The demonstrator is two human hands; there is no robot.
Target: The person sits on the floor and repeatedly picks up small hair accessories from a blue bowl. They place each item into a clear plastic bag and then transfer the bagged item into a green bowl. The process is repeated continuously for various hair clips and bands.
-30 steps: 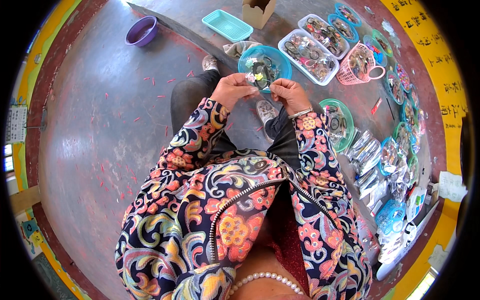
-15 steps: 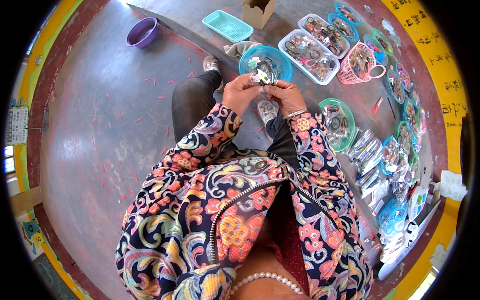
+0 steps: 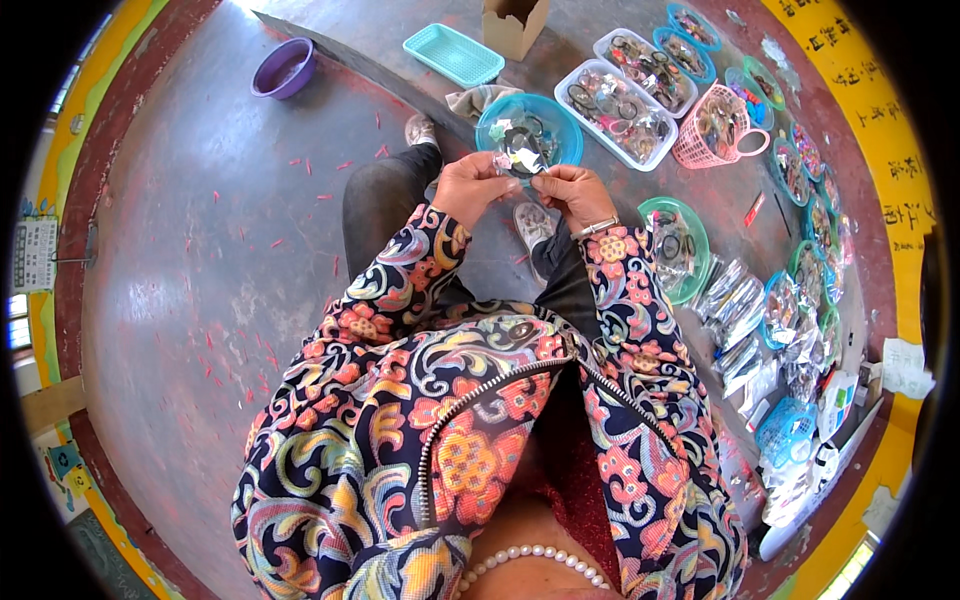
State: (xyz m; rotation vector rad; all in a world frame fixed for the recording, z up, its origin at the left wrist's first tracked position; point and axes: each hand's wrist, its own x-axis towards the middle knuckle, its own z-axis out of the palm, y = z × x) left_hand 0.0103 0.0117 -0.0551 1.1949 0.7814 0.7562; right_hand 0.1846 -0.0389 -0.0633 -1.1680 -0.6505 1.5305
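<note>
Between my two hands is a small clear plastic packet with dark and whitish contents, perhaps hair ties; they are too small to make out for certain. My left hand pinches its lower left edge with thumb and finger. A bracelet circles the wrist of my right hand, which pinches the lower right edge. Just beyond the packet, partly hidden by it, a round blue basin holds more small dark items.
Right of the basin stand two white trays and a pink basket of small accessories. A green basin and silvery packets lie by my right knee. A turquoise tray, cardboard box and purple basin are farther off.
My hands have drawn slightly apart, the left one moving left and a little down. The packet between them now appears more spread out, with its dark contents showing more.
</note>
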